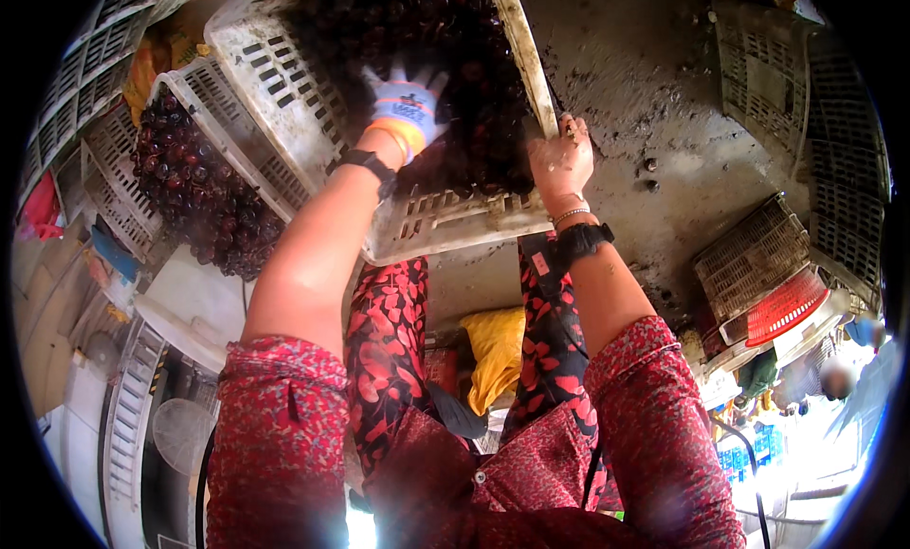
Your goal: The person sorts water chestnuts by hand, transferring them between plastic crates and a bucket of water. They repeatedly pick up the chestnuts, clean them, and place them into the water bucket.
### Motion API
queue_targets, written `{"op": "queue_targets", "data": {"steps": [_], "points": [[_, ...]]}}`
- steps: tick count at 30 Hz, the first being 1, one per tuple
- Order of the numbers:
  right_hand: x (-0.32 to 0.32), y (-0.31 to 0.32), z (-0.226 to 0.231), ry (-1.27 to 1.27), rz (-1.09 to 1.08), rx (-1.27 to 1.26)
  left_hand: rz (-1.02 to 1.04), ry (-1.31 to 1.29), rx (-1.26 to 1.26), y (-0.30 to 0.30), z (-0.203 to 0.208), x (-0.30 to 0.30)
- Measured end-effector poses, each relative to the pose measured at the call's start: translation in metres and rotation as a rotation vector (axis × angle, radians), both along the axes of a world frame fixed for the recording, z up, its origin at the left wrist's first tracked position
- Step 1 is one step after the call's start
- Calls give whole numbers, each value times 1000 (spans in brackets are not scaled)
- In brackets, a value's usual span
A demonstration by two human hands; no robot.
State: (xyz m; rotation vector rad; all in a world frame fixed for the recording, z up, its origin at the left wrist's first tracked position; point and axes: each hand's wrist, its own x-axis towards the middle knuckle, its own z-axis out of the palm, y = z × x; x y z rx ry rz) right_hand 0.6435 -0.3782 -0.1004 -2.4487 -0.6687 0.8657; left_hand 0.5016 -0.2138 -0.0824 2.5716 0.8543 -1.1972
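Observation:
A large white plastic crate [431,222], dirty and slotted, stands in front of me, tilted to the left in the view. Dark reddish-brown, shiny round pieces [417,37] fill it; their exact kind is unclear. My left hand [408,108], in a grey glove with an orange cuff, reaches over them. Its fingers are spread, and nothing shows in them. Bare and wet-looking, my right hand [563,165] is closed round the right rim of this crate near its front corner. Some of its fingers are hidden.
To the left, another white crate [218,108] stands beside a heap of the same round pieces [199,184]. Stacked crates [763,70] line the right, with a red basket [787,307] below. A yellow bag [495,355] lies between my legs. Dirt specks the wet floor [654,103].

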Motion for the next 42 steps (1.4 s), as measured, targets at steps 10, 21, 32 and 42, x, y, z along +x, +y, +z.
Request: {"op": "queue_targets", "data": {"steps": [10, 21, 32, 42], "points": [[0, 15, 18, -294, 232, -135, 72, -44, -70, 4, 17, -116], [49, 35, -30, -517, 864, -198, 1730, -486, -252, -17, 18, -191], [36, 36, -27, -103, 446, 190, 2303, -567, -658, -145, 39, -211], [24, -3, -34, -310, 563, 211, 3066, -1152, -975, -230, 27, -171]]}}
